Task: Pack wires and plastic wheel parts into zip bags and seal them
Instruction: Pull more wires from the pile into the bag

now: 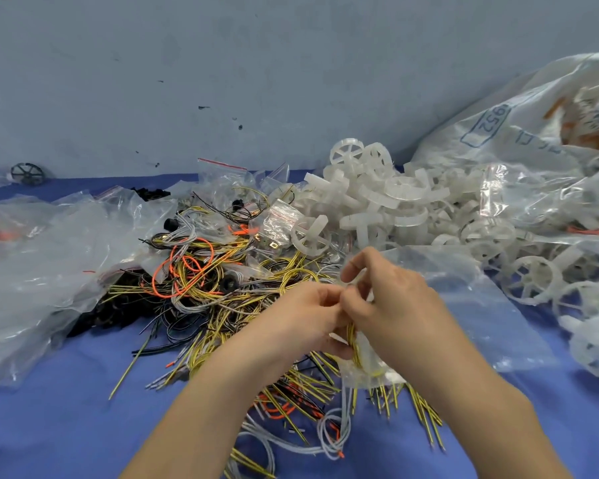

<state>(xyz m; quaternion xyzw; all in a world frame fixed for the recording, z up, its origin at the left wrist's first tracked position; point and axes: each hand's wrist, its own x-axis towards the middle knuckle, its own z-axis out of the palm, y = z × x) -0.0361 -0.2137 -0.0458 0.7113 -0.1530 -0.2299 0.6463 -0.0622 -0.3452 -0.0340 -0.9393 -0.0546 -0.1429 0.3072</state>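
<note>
While forearms converge, both hands [343,305] pinch a zip bag [370,364] holding wires [355,344].

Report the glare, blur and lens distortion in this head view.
Head view: glare streaks the clear plastic bags; wide-angle bending tilts the table edge and wall; both hands, left hand and right hand, are slightly soft; light is even, shadows faint.

Both my forearms come in from the bottom and meet mid-frame. My left hand [308,312] is curled with its fingertips pinched together, and my right hand [384,299] sits right against it, fingers bent too.
</note>
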